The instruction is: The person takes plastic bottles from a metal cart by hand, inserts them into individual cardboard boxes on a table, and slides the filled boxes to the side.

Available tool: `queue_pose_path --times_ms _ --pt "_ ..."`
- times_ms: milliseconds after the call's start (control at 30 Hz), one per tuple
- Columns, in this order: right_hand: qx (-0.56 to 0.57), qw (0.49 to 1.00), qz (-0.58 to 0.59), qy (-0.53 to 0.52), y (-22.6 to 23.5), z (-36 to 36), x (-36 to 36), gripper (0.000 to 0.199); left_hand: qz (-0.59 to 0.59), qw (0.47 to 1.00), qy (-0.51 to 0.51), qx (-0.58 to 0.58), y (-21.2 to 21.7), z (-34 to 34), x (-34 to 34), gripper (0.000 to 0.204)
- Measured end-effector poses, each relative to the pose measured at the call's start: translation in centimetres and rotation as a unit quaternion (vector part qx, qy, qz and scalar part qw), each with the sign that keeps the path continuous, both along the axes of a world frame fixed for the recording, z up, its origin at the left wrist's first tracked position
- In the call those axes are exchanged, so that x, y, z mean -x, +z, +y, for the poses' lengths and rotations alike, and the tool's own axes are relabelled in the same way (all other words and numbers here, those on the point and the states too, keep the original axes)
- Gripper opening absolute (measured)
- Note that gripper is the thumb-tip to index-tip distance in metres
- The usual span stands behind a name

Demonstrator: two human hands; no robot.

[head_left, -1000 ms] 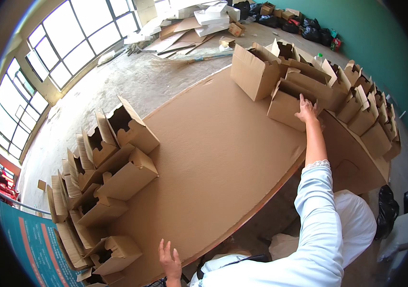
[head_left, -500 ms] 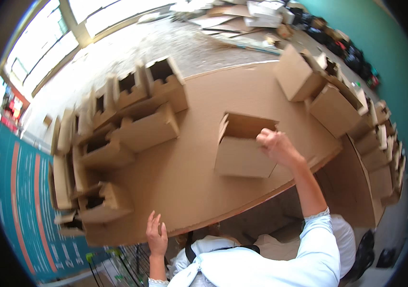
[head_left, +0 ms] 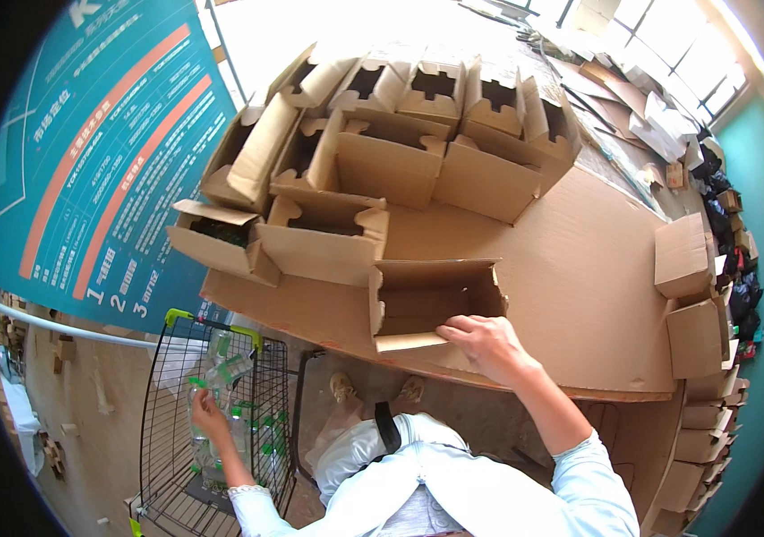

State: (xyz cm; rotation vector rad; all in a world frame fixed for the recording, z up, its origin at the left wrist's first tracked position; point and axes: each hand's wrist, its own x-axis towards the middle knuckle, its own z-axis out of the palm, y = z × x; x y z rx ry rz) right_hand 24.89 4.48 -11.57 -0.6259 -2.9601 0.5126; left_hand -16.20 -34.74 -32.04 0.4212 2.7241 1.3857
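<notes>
An open, empty cardboard box (head_left: 440,300) stands near the front edge of the cardboard-topped table, its inside showing. My right hand (head_left: 489,347) pinches the upper rim of its near wall, at the right. At lower left, my left hand (head_left: 209,413) reaches into a black wire shopping cart (head_left: 160,430) with green corners. Its fingers close round the upper part of a clear green-capped bottle (head_left: 196,432). Several more clear plastic bottles (head_left: 237,367) with green caps and labels lie and stand in the cart.
Several open cardboard boxes (head_left: 391,166) crowd the table's far left; one (head_left: 221,234) has dark green contents. More boxes (head_left: 695,336) line the right side. A blue-green printed panel (head_left: 95,170) rises at left. Flattened cardboard and bags lie beyond the table.
The view has swung left. My left hand has gone from beside the table's edge down into the cart and onto a bottle. My right hand has brought the box left, nearer the front edge.
</notes>
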Motion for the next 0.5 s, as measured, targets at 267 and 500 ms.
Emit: queue_pose_path --times_ms 267,500 --pt "0.022 0.995 -0.002 -0.097 1.4 -1.9 1.6 0.032 -0.341 0.811 -0.131 0.456 -20.3 -25.8 3.3 0.082" --pt "0.006 0.983 -0.033 -0.178 1.0 -3.5 2.3 0.019 -0.277 0.561 -0.292 0.724 -19.9 -22.5 -1.7 0.047"
